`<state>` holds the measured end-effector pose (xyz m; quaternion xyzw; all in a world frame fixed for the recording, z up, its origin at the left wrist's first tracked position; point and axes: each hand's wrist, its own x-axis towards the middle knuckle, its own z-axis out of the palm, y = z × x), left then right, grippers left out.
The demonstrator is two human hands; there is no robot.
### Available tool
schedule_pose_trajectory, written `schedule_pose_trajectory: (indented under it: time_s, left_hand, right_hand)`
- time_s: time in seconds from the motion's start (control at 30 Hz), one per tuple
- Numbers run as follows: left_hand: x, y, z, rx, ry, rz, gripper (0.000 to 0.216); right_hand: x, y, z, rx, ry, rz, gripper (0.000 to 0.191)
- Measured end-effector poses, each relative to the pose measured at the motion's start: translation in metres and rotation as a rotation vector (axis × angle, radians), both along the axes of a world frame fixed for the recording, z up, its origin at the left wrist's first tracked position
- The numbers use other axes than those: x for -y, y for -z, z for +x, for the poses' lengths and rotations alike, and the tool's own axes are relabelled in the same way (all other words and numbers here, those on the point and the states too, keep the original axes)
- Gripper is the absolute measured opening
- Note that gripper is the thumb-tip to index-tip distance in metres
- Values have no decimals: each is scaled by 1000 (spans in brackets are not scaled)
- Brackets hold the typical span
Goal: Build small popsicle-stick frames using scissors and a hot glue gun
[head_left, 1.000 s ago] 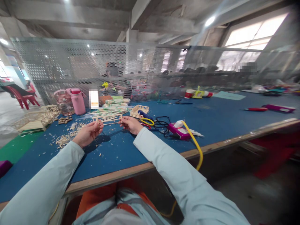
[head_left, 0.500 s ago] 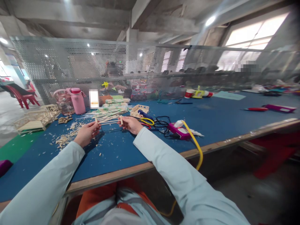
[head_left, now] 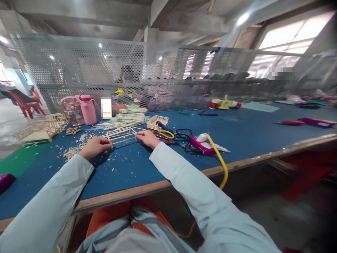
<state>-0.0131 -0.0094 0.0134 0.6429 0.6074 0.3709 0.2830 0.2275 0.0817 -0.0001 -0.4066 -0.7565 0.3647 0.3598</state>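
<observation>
- L hand [head_left: 96,146] was pinched narrow on the L end of the stick frame [head_left: 123,140].
- R hand [head_left: 149,138] had thumb + fingers closed narrow on its R end.
- Frame sat btwn the hands, long axis running L hand to R hand, approx crosswise, R end a bit farther off; neither hand nearer. Touching table [head_left: 126,172] or just above: couldn't tell.
- Wood scraps [head_left: 71,153] lay left of L hand.
- Purple box [head_left: 202,146] was right of R hand, apart.
- Stick bundle [head_left: 126,121] lay beyond both hands.
- Pink bottle [head_left: 88,110] stood well beyond L hand.

Blue tabletop [head_left: 244,140], brown-edged: pink bottle [head_left: 88,111], peanuts [head_left: 73,131], wood scraps [head_left: 70,153], heaped sticks [head_left: 123,121], purple power strip [head_left: 201,146], pale sheet [head_left: 260,106].
</observation>
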Motion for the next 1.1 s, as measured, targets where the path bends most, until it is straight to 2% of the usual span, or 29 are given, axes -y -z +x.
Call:
schedule_pose_trajectory:
  time_s: [0.03, 0.1, 0.17, 0.27, 0.4, 0.5, 0.57, 0.67, 0.73, 0.83, 0.93, 1.0, 1.1]
  left_hand:
    - [-1, 1, -2, -38, 28, -4, 12]
    - [-3, 2, -6, -95, 25, -20, 10]
    - [-5, 2, -9, -130, -82, -9, 18]
    - [-6, 1, -10, -149, -273, 82, 22]
    - [-3, -3, -5, -136, -369, 212, 21]
    - [-2, -8, -4, -138, -413, 260, 25]
    - [-3, -11, -7, -167, -431, 282, 27]
    - [-6, -12, -15, -212, -419, 299, 30]
    - [-9, -10, -20, -219, -404, 292, 31]
    - [-14, -4, -21, -224, -382, 276, 32]
    - [-15, 0, -16, -236, -347, 274, 33]
    - [-14, 2, -11, -255, -322, 266, 35]
    - [-10, 4, -6, -287, -285, 252, 40]
  right_hand:
    - [-1, 1, 0, -5, 23, -20, 8]
    - [-3, 2, -1, -45, 98, -51, 15]
    - [-5, 0, 0, -112, 186, -31, 19]
    - [-5, -11, 6, -211, 254, 71, 16]
    - [9, -37, 27, -248, 288, 214, 11]
    - [33, -52, 53, -80, 326, 406, 6]
    - [52, -53, 72, 164, 308, 455, 10]
    - [76, -39, 97, 590, 201, 386, 26]
    - [85, -24, 106, 781, 176, 358, 35]
    - [89, -5, 108, 869, 172, 389, 31]
    - [86, 4, 97, 879, 203, 432, 33]
    - [81, 2, 89, 887, 234, 438, 34]
    - [63, -13, 82, 879, 232, 389, 30]
